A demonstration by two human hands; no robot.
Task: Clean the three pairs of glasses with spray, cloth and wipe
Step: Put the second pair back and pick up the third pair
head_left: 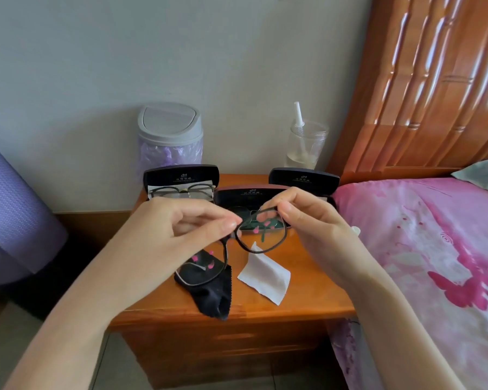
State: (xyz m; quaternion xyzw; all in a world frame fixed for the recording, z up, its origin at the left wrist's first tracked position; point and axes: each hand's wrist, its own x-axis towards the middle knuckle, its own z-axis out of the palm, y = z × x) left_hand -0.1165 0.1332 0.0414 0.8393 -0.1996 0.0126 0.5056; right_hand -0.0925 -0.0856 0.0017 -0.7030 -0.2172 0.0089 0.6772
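I hold a dark-framed pair of glasses (276, 246) up over the wooden nightstand (307, 299). My left hand (178, 235) pinches the frame at its bridge, and my right hand (307, 218) pinches the top rim of one lens. The other lens hangs low over a black cloth (212, 296) lying on the nightstand. A white wipe (265, 274) lies beside the cloth. Behind, an open case (181, 175) holds a second pair of glasses (181, 191). A middle open case (248, 195) shows dark glasses inside. A third case (303, 178) stands open at the right.
A small grey swing-lid bin (170, 136) with a purple liner stands at the back left. A clear cup (306, 144) with a white stick in it stands at the back right. A bed with a pink cover (423, 249) borders the right side.
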